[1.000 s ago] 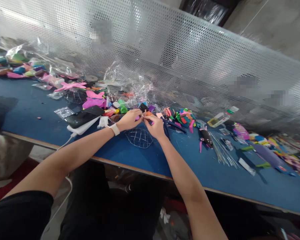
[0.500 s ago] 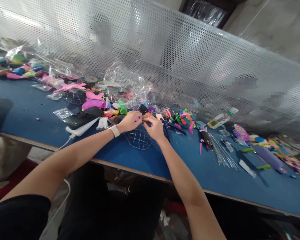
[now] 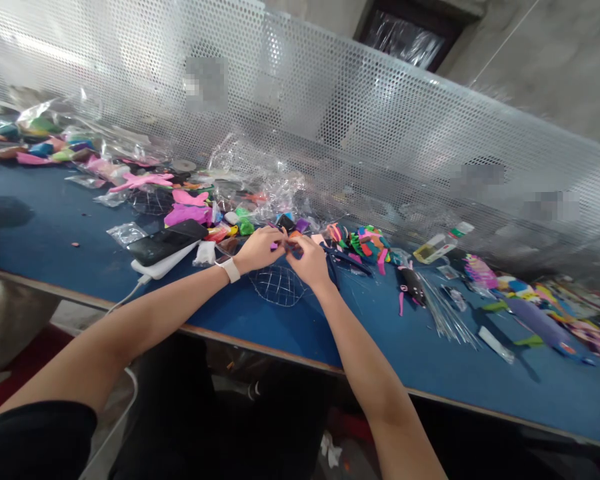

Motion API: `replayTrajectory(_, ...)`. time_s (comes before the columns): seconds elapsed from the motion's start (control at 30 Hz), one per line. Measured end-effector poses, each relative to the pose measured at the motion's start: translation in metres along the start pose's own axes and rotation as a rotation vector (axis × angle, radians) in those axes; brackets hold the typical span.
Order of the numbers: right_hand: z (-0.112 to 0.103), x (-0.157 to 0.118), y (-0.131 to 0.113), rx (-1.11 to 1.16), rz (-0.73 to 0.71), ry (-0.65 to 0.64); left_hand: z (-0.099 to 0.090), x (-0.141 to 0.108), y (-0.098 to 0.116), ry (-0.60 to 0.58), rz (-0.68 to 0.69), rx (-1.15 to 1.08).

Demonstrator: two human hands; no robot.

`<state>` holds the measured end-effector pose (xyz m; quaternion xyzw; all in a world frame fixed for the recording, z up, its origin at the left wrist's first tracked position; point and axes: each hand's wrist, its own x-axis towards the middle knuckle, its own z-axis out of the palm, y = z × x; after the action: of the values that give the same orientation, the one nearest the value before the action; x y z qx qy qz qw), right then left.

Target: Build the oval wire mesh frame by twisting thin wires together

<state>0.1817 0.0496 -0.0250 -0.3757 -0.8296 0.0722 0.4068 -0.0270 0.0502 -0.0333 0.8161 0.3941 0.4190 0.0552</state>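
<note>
My left hand (image 3: 261,249), with a pale band (image 3: 229,269) on its wrist, has its thumb and fingers drawn together in a pinch. My right hand (image 3: 309,260) is closed the same way, its fingertips nearly meeting the left ones. What lies between the fingertips is too small and blurred to make out. Just below both hands, a rounded wire mesh frame (image 3: 279,287) rests on the blue table (image 3: 260,333). Behind the fingers are bits of purple clay (image 3: 303,225) and a small black object (image 3: 285,223).
On the left, a black phone (image 3: 167,243) lies on a white device with a cable. Right of my hands are a multicoloured clay figure (image 3: 373,243), a black clay figure (image 3: 411,285), a bundle of wires (image 3: 447,310) and a bottle (image 3: 443,245). A perforated metal panel (image 3: 300,100) stands behind.
The fingertips have shifted slightly, and the right fingers are a little more raised and curled. The camera view has tilted a bit; the wire mesh stays below my hands.
</note>
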Motion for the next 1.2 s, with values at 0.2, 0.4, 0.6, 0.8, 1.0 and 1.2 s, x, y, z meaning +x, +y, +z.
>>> replayTrajectory(0.2,0.004,-0.001,0.006,0.051,0.017,0.019,-0.001,-0.001,0.003,0.016,0.035,-0.068)
replayTrajectory(0.4,0.006,0.000,0.004,0.085,0.021,0.030,0.001,-0.001,0.003,0.099,-0.005,-0.169)
replayTrajectory(0.6,0.004,-0.001,0.003,0.114,0.017,0.030,0.003,-0.001,0.001,0.138,-0.070,-0.280)
replayTrajectory(0.8,0.005,-0.001,0.003,0.123,0.027,0.069,0.009,-0.001,0.004,0.112,-0.137,-0.371)
replayTrajectory(1.0,0.003,-0.001,-0.002,0.124,0.029,0.111,0.014,-0.001,0.003,0.114,-0.183,-0.433)
replayTrajectory(1.2,0.001,0.001,0.002,0.107,0.019,0.127,0.016,-0.001,0.005,0.100,-0.171,-0.485)
